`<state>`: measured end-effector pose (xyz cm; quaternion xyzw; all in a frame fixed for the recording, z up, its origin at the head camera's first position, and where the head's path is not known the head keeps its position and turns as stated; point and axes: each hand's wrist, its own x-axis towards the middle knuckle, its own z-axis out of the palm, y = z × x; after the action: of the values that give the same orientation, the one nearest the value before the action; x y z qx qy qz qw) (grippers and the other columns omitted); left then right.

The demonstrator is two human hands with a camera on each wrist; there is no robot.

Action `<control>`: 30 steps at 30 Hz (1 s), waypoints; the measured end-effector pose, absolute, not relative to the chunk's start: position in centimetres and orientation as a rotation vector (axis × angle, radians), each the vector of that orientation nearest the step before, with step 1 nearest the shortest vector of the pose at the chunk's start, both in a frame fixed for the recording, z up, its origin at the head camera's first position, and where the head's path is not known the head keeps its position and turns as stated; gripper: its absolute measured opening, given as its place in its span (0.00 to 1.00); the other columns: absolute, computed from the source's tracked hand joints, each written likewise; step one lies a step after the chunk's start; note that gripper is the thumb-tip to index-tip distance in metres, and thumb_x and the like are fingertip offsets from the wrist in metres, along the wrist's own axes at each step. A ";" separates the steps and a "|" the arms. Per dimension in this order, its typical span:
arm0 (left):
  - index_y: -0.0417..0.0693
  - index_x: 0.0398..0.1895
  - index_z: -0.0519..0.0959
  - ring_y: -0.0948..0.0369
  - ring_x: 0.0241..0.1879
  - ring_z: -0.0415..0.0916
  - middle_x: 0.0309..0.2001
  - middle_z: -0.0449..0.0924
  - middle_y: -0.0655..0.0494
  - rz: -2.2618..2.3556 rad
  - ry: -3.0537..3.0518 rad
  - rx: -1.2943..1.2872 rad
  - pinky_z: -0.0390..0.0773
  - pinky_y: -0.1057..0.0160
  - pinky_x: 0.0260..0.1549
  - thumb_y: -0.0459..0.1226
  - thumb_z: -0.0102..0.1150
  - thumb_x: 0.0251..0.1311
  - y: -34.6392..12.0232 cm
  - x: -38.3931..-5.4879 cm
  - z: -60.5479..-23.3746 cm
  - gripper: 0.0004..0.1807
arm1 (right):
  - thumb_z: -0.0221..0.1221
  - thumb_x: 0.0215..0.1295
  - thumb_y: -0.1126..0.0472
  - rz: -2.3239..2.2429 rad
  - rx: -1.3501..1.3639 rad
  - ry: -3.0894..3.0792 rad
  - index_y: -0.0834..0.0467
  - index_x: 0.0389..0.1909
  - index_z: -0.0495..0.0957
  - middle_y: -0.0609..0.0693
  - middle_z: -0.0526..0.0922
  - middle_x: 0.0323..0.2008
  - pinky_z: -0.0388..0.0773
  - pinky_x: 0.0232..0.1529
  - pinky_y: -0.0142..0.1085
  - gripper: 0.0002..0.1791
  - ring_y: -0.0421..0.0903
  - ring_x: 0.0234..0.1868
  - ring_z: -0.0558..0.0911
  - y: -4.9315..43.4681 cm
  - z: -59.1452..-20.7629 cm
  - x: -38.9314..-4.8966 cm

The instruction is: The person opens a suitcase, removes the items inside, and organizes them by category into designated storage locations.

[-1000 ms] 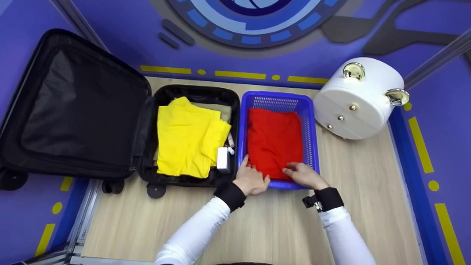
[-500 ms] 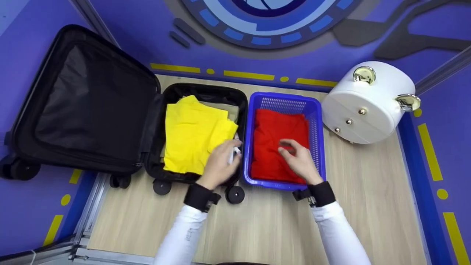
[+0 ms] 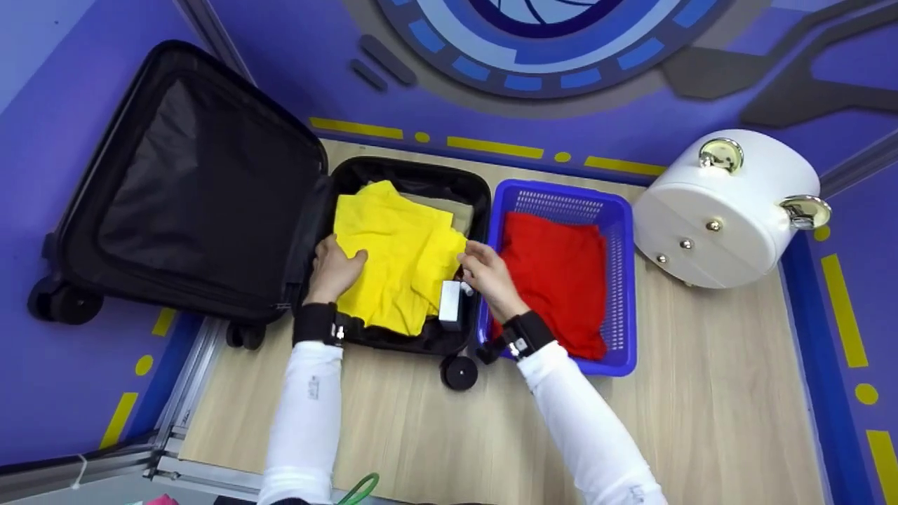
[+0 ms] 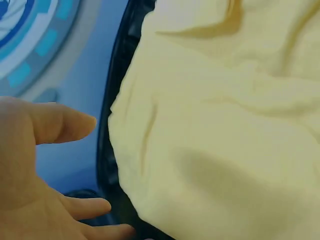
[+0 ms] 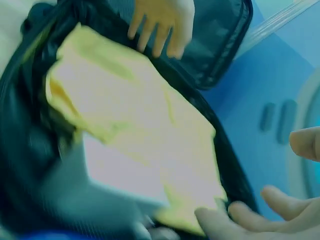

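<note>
A yellow garment [image 3: 393,252], loosely folded, lies in the open black suitcase [image 3: 410,167]. My left hand [image 3: 335,270] is at the garment's left edge, its thumb spread from the fingers; in the left wrist view that hand [image 4: 35,175] has nothing between thumb and fingers. At the right edge is my right hand [image 3: 489,277], its fingers apart in the right wrist view; whether the fingertips touch the cloth I cannot tell. Just below it stands a small white box [image 3: 450,301] beside a small white tube-like item [image 3: 466,288]. Khaki cloth [image 3: 449,210] shows under the yellow one.
A blue plastic basket [image 3: 626,308] with a red folded garment [image 3: 558,280] stands right of the suitcase. The suitcase lid [image 3: 203,203] leans open at left. A white round case [image 3: 729,210] with gold feet lies at the back right. Printed walls enclose the table.
Both hands have left the red garment in the basket and moved left to the suitcase. The left hand passed over the white box to the yellow garment's left edge. The head view shifted.
</note>
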<state>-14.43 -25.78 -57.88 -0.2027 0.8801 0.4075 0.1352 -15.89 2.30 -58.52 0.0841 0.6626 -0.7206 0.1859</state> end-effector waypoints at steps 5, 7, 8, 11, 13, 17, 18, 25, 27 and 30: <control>0.37 0.83 0.37 0.37 0.79 0.45 0.81 0.41 0.32 1.174 2.434 -0.619 0.52 0.42 0.76 0.52 0.48 0.74 -26.5 -15.5 -58.7 0.48 | 0.58 0.72 0.60 -1.923 0.256 1.903 0.66 0.79 0.55 0.66 0.53 0.80 0.59 0.76 0.51 0.39 0.58 0.80 0.56 0.4 -60.0 -16.4; 0.36 0.83 0.37 0.37 0.79 0.48 0.81 0.43 0.31 1.179 2.421 -0.627 0.53 0.43 0.76 0.51 0.48 0.74 -26.5 -15.7 -59.3 0.48 | 0.58 0.72 0.62 -1.938 0.256 1.898 0.65 0.80 0.52 0.65 0.48 0.82 0.55 0.78 0.48 0.41 0.57 0.82 0.51 0.0 -60.7 -16.6; 0.36 0.83 0.36 0.38 0.78 0.49 0.81 0.44 0.31 1.182 2.417 -0.632 0.54 0.44 0.76 0.51 0.48 0.74 -26.4 -15.7 -59.7 0.49 | 0.58 0.71 0.63 -1.946 0.256 1.895 0.64 0.81 0.51 0.64 0.46 0.82 0.54 0.79 0.47 0.41 0.57 0.83 0.48 -0.1 -61.1 -16.6; 0.36 0.83 0.34 0.39 0.78 0.52 0.81 0.45 0.31 1.196 2.403 -0.644 0.57 0.46 0.74 0.50 0.48 0.74 -26.4 -15.7 -60.7 0.49 | 0.58 0.71 0.66 -1.979 0.253 1.878 0.60 0.83 0.49 0.62 0.43 0.83 0.53 0.79 0.46 0.44 0.55 0.83 0.45 -0.2 -61.9 -16.7; 0.37 0.83 0.33 0.40 0.77 0.54 0.81 0.45 0.31 1.204 2.411 -0.654 0.59 0.46 0.74 0.50 0.48 0.73 -26.4 -15.5 -61.2 0.50 | 0.58 0.70 0.68 -2.008 0.246 1.854 0.57 0.84 0.46 0.62 0.42 0.83 0.55 0.78 0.45 0.46 0.55 0.83 0.45 -0.2 -62.1 -16.7; 0.36 0.83 0.34 0.39 0.78 0.50 0.81 0.43 0.31 1.249 2.434 -0.668 0.57 0.45 0.75 0.48 0.50 0.72 -26.7 -15.2 -61.8 0.50 | 0.59 0.68 0.70 -2.108 0.274 1.743 0.54 0.85 0.41 0.64 0.43 0.83 0.61 0.74 0.46 0.51 0.55 0.81 0.52 -0.3 -62.4 -16.9; 0.36 0.83 0.36 0.38 0.79 0.49 0.81 0.43 0.30 1.256 2.433 -0.673 0.56 0.45 0.75 0.48 0.51 0.72 -26.8 -15.1 -61.9 0.50 | 0.59 0.67 0.70 -2.131 0.295 1.715 0.54 0.85 0.40 0.65 0.44 0.82 0.62 0.73 0.46 0.52 0.55 0.81 0.54 -0.4 -62.4 -16.9; 0.32 0.82 0.40 0.39 0.77 0.54 0.79 0.51 0.29 1.186 2.408 -0.659 0.58 0.46 0.75 0.50 0.48 0.72 -27.5 -15.1 -61.8 0.48 | 0.61 0.67 0.66 -2.010 0.353 1.827 0.65 0.82 0.42 0.69 0.69 0.67 0.68 0.69 0.46 0.50 0.57 0.67 0.71 -0.7 -62.8 -16.9; 0.33 0.83 0.41 0.39 0.77 0.55 0.79 0.53 0.30 1.162 2.428 -0.663 0.60 0.46 0.74 0.49 0.49 0.72 -27.6 -15.1 -61.8 0.47 | 0.62 0.67 0.66 -1.991 0.323 1.862 0.67 0.80 0.47 0.64 0.76 0.57 0.71 0.65 0.44 0.46 0.53 0.59 0.76 -0.8 -62.9 -16.8; 0.36 0.83 0.44 0.38 0.76 0.56 0.78 0.54 0.30 1.127 2.471 -0.679 0.59 0.44 0.73 0.48 0.51 0.72 -27.7 -15.1 -61.7 0.46 | 0.61 0.67 0.69 -2.063 0.248 1.821 0.70 0.76 0.57 0.57 0.80 0.47 0.73 0.60 0.40 0.39 0.48 0.50 0.79 -0.9 -63.1 -16.8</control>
<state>-15.15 -27.71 -61.67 -0.2390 0.8698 0.3966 0.1702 -16.85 -0.91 -63.09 0.0882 0.6474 -0.7332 0.1884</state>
